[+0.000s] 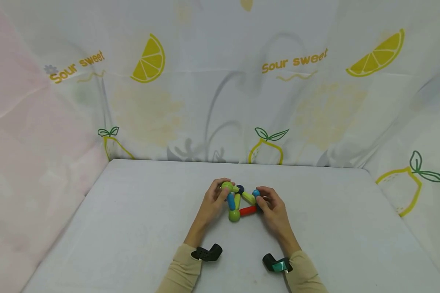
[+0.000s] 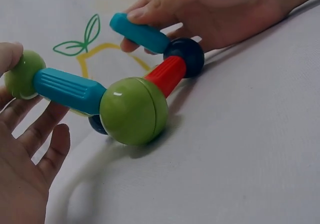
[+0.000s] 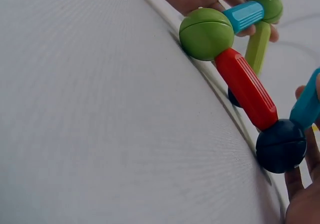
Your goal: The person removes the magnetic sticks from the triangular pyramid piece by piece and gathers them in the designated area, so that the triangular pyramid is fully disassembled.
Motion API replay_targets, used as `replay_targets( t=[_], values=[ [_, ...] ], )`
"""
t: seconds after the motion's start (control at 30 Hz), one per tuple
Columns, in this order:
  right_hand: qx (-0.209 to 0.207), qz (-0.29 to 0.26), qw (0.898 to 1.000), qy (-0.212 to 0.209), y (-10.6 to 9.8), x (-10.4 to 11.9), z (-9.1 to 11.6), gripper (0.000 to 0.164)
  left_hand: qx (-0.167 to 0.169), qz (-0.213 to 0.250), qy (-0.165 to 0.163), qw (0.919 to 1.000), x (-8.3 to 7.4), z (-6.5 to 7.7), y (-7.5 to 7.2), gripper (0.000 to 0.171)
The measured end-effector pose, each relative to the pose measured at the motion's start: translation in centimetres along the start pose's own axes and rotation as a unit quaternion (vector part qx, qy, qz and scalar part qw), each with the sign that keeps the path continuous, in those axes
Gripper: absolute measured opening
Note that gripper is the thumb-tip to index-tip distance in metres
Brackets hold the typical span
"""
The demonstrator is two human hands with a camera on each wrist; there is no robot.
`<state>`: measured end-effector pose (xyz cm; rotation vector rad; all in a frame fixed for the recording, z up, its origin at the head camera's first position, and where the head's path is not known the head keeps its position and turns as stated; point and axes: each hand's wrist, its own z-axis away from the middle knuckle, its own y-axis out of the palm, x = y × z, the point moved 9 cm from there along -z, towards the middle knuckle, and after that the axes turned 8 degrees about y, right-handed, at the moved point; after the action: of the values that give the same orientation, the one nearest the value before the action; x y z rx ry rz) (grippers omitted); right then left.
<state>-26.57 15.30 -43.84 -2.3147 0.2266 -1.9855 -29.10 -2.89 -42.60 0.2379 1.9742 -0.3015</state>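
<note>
A toy frame of coloured rods and balls stands on the white table. My left hand point(image 1: 212, 200) grips a green ball point(image 2: 26, 74) at its raised left corner, thumb and fingers on either side. From that ball a blue rod point(image 2: 70, 90) slopes to a larger green ball point(image 2: 134, 111) low at the front. A red rod point(image 3: 246, 88) links this front ball to a dark blue ball point(image 3: 281, 145). My right hand point(image 1: 275, 206) pinches the upper end of another blue rod point(image 2: 139, 33), which rises from that dark blue ball. Yellow-green rods point(image 1: 248, 197) run behind to a second dark blue ball point(image 1: 240, 189).
The white tabletop point(image 1: 132, 228) spreads around both hands. Behind it hangs a pale cloth point(image 1: 198, 101) printed with lemons and lettering, and it continues down both sides. Each wrist wears a dark strapped device, one at the left point(image 1: 207, 253) and one at the right point(image 1: 277, 263).
</note>
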Motion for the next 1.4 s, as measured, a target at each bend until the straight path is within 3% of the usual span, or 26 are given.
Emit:
replay_targets(
  t=[0.3,0.4,0.53,0.63,0.7,0.9,1.0,1.13,1.23,1.4],
  values=[
    [-0.028,-0.005,1.000,0.004,-0.7,-0.1,-0.1,0.033,-0.015,-0.036,0.011,0.9992,-0.3,0.3,-1.1,0.031],
    [-0.040,-0.001,0.999,-0.005,-0.9,0.0,-0.1,0.035,-0.023,-0.076,0.008,0.9968,-0.7,0.4,-1.4,0.030],
    [-0.052,0.006,0.999,-0.003,-1.3,-1.4,-0.5,0.034,-0.036,-0.140,0.012,0.9894,-1.4,0.7,-2.1,0.029],
    [-0.055,0.020,0.998,0.004,-1.7,-2.8,-1.0,0.034,-0.039,-0.163,0.016,0.9858,-1.4,0.8,-2.4,0.028],
    [-0.061,0.035,0.997,0.004,-2.2,-3.1,-1.1,0.033,-0.038,-0.170,0.019,0.9845,-1.1,0.9,-2.6,0.028],
    [-0.088,0.041,0.995,0.016,-3.9,-3.1,-1.2,0.031,-0.041,-0.180,0.018,0.9826,2.2,0.9,-3.1,0.026],
    [-0.093,0.043,0.994,0.028,-4.4,-2.0,-0.9,0.030,-0.039,-0.181,0.018,0.9825,3.2,0.9,-3.4,0.024],
    [-0.079,0.069,0.994,0.027,-5.0,-1.9,-1.0,0.030,-0.032,-0.199,0.019,0.9793,3.2,0.9,-3.5,0.023],
    [-0.056,0.105,0.993,0.020,-5.8,-3.1,-1.4,0.029,-0.028,-0.225,0.024,0.9737,3.2,1.0,-3.5,0.022],
    [-0.004,0.175,0.984,0.017,-6.8,-3.5,-1.4,0.028,-0.019,-0.238,0.020,0.9709,3.2,1.0,-3.6,0.022]
  ],
)
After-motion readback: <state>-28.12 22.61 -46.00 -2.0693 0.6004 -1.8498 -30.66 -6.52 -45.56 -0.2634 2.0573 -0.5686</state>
